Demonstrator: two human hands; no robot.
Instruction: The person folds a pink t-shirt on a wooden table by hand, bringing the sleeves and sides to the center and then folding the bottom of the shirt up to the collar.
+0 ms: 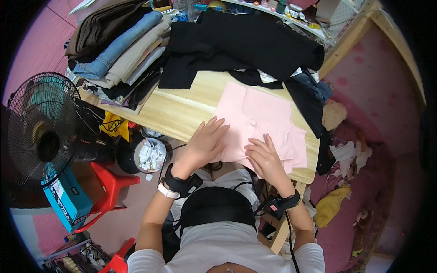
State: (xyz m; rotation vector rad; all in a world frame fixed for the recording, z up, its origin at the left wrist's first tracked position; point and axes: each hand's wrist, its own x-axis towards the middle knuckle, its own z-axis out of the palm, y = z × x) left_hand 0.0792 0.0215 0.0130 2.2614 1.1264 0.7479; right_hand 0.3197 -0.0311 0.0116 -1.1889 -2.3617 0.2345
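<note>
Left hand (207, 140) palm down, fingers extended, slightly parted, on near left part of pink garment (266, 111). Right hand (266, 159) on its near part, fingers spread, loosely bent. Pink garment lies creased on right part of table (175, 111). Beyond it, black garment (248, 43). Far left, stack of folded clothes (120, 52). Left of table, black fan (43, 118).

Left hand (205, 142) and right hand (267, 160) palm down, fingers (214, 127) loosely spread; forearms (154, 211) angled inward
</note>
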